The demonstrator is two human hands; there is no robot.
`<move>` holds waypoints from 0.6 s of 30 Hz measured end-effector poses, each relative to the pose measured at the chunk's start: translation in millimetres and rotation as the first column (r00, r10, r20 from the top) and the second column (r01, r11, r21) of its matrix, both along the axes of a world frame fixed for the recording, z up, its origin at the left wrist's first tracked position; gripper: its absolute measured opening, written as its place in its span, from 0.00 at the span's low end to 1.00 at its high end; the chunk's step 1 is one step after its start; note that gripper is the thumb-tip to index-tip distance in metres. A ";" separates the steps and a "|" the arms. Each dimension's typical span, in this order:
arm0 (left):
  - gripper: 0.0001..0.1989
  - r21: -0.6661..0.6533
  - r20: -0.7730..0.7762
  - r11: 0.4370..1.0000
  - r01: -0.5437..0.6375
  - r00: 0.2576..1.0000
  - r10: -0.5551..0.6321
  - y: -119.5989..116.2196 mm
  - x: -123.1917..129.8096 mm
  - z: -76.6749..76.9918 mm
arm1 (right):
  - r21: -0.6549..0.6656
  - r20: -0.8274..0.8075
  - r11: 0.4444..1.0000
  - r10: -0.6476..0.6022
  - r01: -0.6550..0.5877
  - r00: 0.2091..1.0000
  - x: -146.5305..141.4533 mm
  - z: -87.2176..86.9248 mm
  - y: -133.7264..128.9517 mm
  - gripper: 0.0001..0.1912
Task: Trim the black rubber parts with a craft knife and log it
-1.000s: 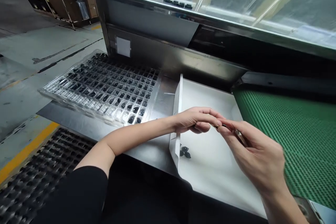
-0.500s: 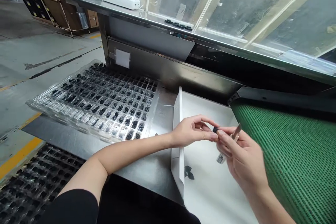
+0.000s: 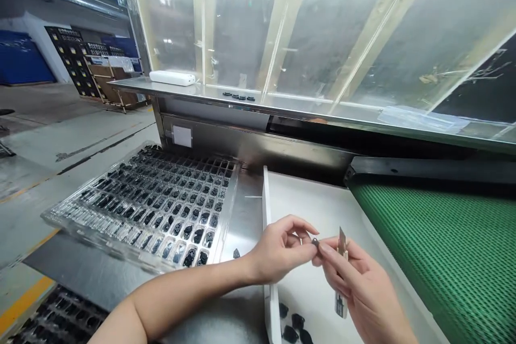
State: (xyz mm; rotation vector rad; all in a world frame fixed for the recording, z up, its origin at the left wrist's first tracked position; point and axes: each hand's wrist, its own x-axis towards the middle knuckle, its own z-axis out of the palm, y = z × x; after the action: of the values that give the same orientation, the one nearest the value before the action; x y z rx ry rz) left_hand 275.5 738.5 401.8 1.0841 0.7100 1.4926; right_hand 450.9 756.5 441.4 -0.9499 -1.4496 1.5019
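My left hand (image 3: 282,251) pinches a small black part (image 3: 315,242) between thumb and forefinger, above a white tray (image 3: 300,188). Fingertips of my right hand (image 3: 358,279) meet the same part from the other side. The right hand also grips a utility knife (image 3: 341,303), its blade pointing up and its handle coming out below the fingers. Under the hands, near the tray's left wall, lie several loose black parts (image 3: 297,321). Fingers hide most of the part being held.
Left on the metal table (image 3: 250,215) is a clear compartment tray (image 3: 215,255) filled with black parts. One black piece (image 3: 236,253) lies beside it. A green conveyor belt (image 3: 447,242) runs at right. A shelf (image 3: 282,105) carries a white device (image 3: 172,78) and small black pieces (image 3: 238,97).
My view has tilted up, so the scene sits lower and more of the back screen shows. The knife now stands more upright. Both hands remain together at the black part.
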 end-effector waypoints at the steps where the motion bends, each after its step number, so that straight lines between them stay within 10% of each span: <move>1: 0.31 0.003 0.010 1.000 0.002 1.000 -0.002 0.5 0.2 -0.6 | 0.008 -0.005 1.000 0.002 -0.002 1.000 0.3 -1.4 0.7 0.33; 18: 0.27 0.026 0.071 0.997 -0.067 0.995 0.065 2.2 4.1 -4.8 | 0.126 0.114 0.988 -0.109 0.094 0.987 -4.8 4.7 -2.2 0.35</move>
State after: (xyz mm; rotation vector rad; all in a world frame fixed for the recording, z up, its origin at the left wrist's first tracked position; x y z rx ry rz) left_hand 279.6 740.7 397.0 1.0334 0.6834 1.5940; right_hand 446.1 754.2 446.1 -1.0400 -1.5351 1.2874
